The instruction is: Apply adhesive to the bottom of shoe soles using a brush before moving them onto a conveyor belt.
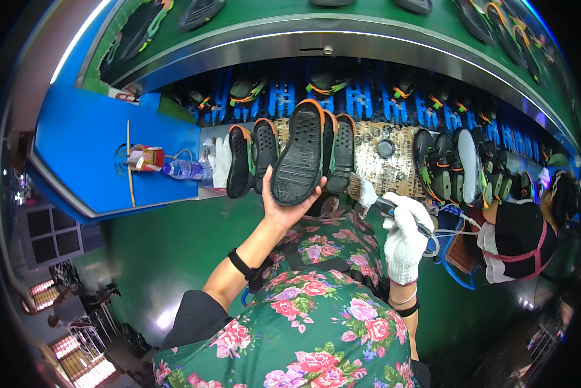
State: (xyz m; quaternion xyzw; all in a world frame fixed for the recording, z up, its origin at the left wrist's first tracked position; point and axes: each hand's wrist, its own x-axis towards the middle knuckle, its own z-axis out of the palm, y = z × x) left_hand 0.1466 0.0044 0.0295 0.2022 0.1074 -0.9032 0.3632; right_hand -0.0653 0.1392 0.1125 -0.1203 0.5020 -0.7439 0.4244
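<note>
My bare left hand [289,205] grips the heel end of a black shoe sole [299,145] with an orange and green edge. The sole stands toe up, its broad dark face toward me. In a white knitted glove, my right hand [405,238] is closed round the dark handle of a brush [369,194]. The brush's bristles point left and lie apart from the held sole, near the worktop's front edge. Behind and beside the held sole stand several similar soles [240,161], partly covered by it.
A patchy tan worktop [394,174] bears a dark round piece [385,149]. Several sandals [442,165] stand to its right. Left are a white glove [222,163], a plastic bottle [183,169] and a blue table [77,149]. A green conveyor [271,16] runs beyond; another person [520,242] works at right.
</note>
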